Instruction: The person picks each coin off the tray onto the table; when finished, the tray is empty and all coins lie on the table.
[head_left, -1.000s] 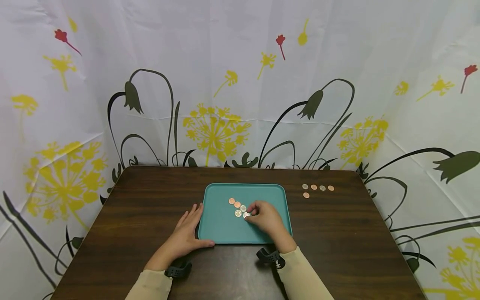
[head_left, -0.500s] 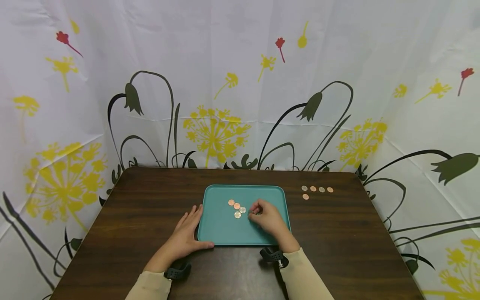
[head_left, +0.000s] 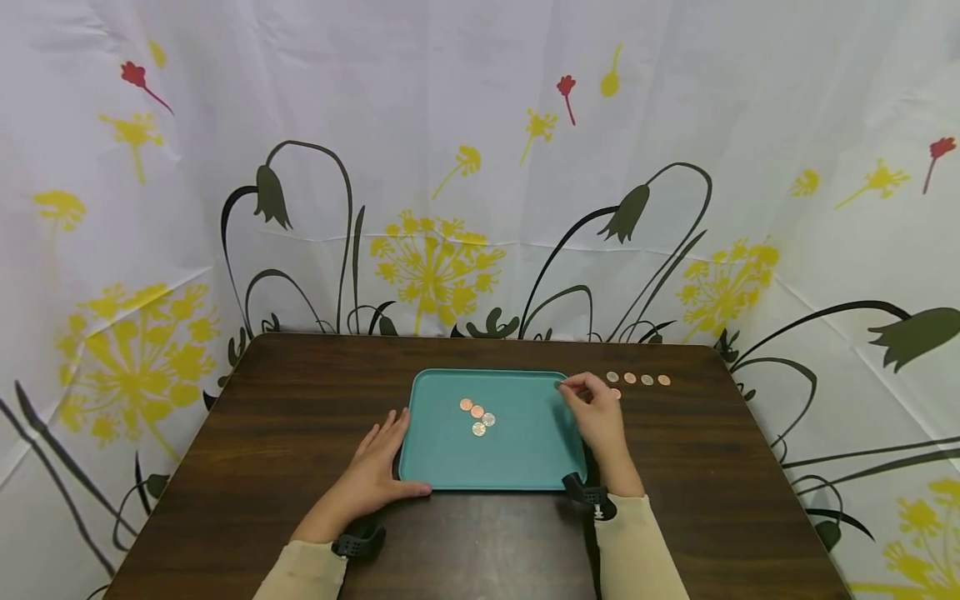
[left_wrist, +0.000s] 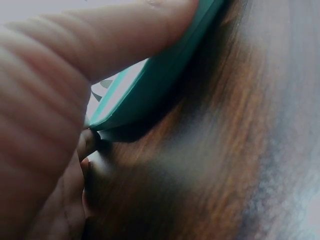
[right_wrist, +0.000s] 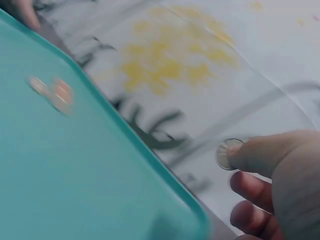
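My left hand (head_left: 371,471) rests against the left side of the teal tray (head_left: 525,467), fingers spread along its edge and thumb at the front corner. In the left wrist view, the thumb (left_wrist: 130,37) touches the tray's outer wall. My right hand (head_left: 600,421) is over the tray's right rim, pinching a silver coin (right_wrist: 226,154) between thumb and fingers. On the tray lie two copper coins, one of them the far coin (head_left: 466,404), and two silver coins, one of them the nearest coin (head_left: 479,429).
Several coins, including a copper coin (head_left: 630,378) and a silver coin (head_left: 647,380), lie on the dark wooden table (head_left: 300,392) beyond the tray's right side. One copper coin (head_left: 617,393) is partly hidden by my right hand. A flower-printed curtain (head_left: 480,108) hangs behind the table.
The right hand has taken hold of a silver coin from the tray's group and carried it right and away to the tray's right rim. My left hand stays put.
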